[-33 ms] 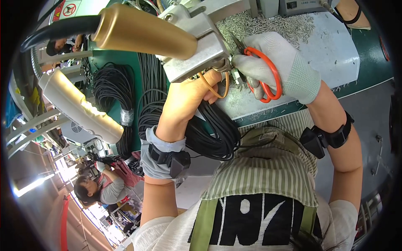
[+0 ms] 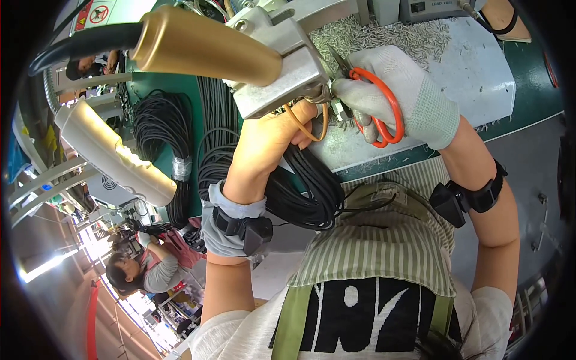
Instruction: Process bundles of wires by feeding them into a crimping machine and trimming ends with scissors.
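Observation:
My right hand point(image 2: 414, 90), in a pale knit glove, is closed around scissors point(image 2: 396, 114) with red loop handles; their dark blades point up and away. Just left of it, under a metal bracket point(image 2: 279, 78) with a gold-coloured cylinder point(image 2: 204, 45), is my bare left hand point(image 2: 267, 138). Its fingers are curled, and the bracket hides part of them and whatever they grip. A thin tan loop point(image 2: 324, 123) hangs by its fingers. Between the hands shows a small white and dark piece point(image 2: 340, 111). Black cable point(image 2: 309, 192) hangs in a bundle below my left hand.
Many small metal bits point(image 2: 384, 39) lie heaped on a pale sheet point(image 2: 480, 72) on the green bench. Coiled black cables point(image 2: 162, 120) lie at left, beside a lit lamp point(image 2: 114, 150). A grey control box point(image 2: 435, 9) stands at the back. A co-worker point(image 2: 150, 270) sits at far left.

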A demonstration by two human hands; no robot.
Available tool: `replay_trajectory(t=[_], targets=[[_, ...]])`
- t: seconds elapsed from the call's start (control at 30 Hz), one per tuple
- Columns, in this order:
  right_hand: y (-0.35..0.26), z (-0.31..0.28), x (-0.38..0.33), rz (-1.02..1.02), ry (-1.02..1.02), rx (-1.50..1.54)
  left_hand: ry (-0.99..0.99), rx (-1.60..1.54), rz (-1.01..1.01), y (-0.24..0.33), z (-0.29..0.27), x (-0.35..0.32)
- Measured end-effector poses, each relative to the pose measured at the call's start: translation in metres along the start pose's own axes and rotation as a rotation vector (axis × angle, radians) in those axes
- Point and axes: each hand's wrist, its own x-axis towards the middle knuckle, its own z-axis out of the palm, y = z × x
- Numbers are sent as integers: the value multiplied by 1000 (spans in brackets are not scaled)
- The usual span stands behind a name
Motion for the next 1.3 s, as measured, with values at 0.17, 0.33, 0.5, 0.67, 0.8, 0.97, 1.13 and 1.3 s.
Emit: replay_trajectory(t=[0.17,0.33,0.5,0.67,0.8,0.97,1.13,1.3], targets=[[1,0,-2,-40,-15,7,-8,19,-9,-2,-2,-1],[3,1,-4,-33,-10,50,-41,-54,-5,-3,0,-3],[-1,7,-10,-29,11,80,-73,-288,-74,-10,1,-10],[-5,8,-13,18,7,48,-74,-167,5,-4,1,-9],[-4,7,-11,14,17,54,-93,-127,0,-4,-2,-3],[-4,4,-6,18,18,36,-108,-90,-6,-1,-6,3],[-3,4,-4,4,25,40,-100,-28,-6,-4,-11,7],[-2,1,1,21,2,34,-93,-54,11,-6,-12,8]])
